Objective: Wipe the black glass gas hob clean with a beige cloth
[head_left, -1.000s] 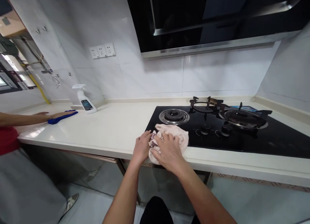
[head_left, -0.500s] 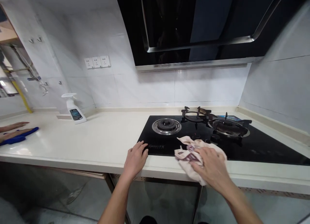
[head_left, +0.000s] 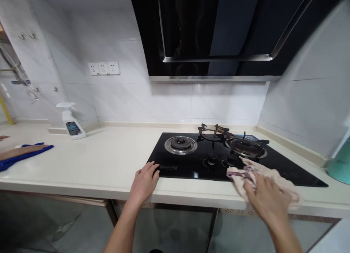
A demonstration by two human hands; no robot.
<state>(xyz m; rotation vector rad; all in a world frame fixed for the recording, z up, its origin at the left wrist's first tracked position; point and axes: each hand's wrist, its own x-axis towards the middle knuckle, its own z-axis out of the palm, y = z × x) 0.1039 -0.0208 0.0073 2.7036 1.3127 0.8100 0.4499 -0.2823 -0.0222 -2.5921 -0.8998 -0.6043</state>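
Observation:
My right hand (head_left: 270, 202) presses a pale cloth (head_left: 286, 185) with purple patches onto the front right part of the black gas cooktop (head_left: 188, 169). The cloth hangs partly over the front strip of the white counter (head_left: 115, 161). Resting at the cooktop's front left corner, my left hand (head_left: 143, 183) holds nothing, its fingers laid out flat. Two control knobs (head_left: 212, 158) stand left of the cloth. The left burner (head_left: 181, 145) has no pan support on it. Behind the cloth is the right burner (head_left: 247, 147), with a loose pan support (head_left: 211, 132) beside it.
A white spray bottle (head_left: 72, 123) stands on the counter at left. Another person's hand (head_left: 26, 150) lies on a blue cloth (head_left: 16, 161) at the far left. The range hood (head_left: 213, 34) overhangs the cooktop. A green container (head_left: 339, 163) sits at the right edge.
My right hand and the cloth have slid right along the cooktop's front, uncovering the knobs. My left hand stays at the corner. The other person's hand and blue cloth have shifted right. The view has turned right.

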